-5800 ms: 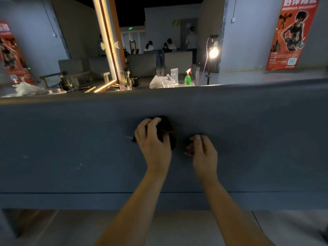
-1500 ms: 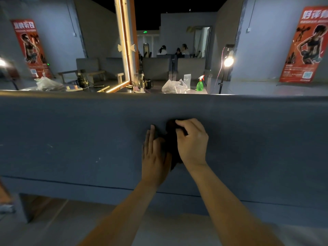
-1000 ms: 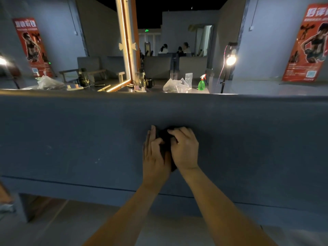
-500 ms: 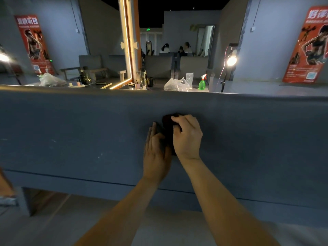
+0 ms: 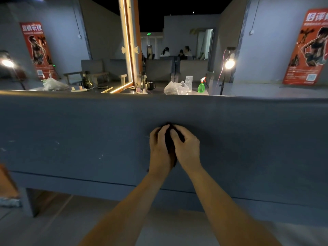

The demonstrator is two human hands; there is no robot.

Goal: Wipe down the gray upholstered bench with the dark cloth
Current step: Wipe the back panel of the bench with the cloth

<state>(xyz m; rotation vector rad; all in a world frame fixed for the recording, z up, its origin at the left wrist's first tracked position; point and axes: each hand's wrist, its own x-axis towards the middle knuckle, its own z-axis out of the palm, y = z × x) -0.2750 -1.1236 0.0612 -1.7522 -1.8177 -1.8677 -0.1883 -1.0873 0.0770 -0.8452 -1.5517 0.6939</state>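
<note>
Dark crumpled cloth (image 5: 169,145) lies mid-surface on gray upholstered bench (image 5: 88,132), bunched between left hand (image 5: 159,151) and right hand (image 5: 188,150). Each grip: fingers curled, clamped on the cloth, hands side by side. Red wall poster (image 5: 312,47) carries white characters, unreadable.

It is dim in here, black overhead. Beyond the far edge of the bench (image 5: 71,132) a bare lamp (image 5: 229,64) on a stand glares white-yellow, and a second lamp (image 5: 7,63) at the left blooms into a soft smear. A warm light strip (image 5: 126,50) runs up a mirror frame. The bench lies in flat, murky shade, and the dark cloth (image 5: 169,144) nearly melts into the shadow round it. Straight lines bow toward the corners. The near left corner is blurred.
</note>
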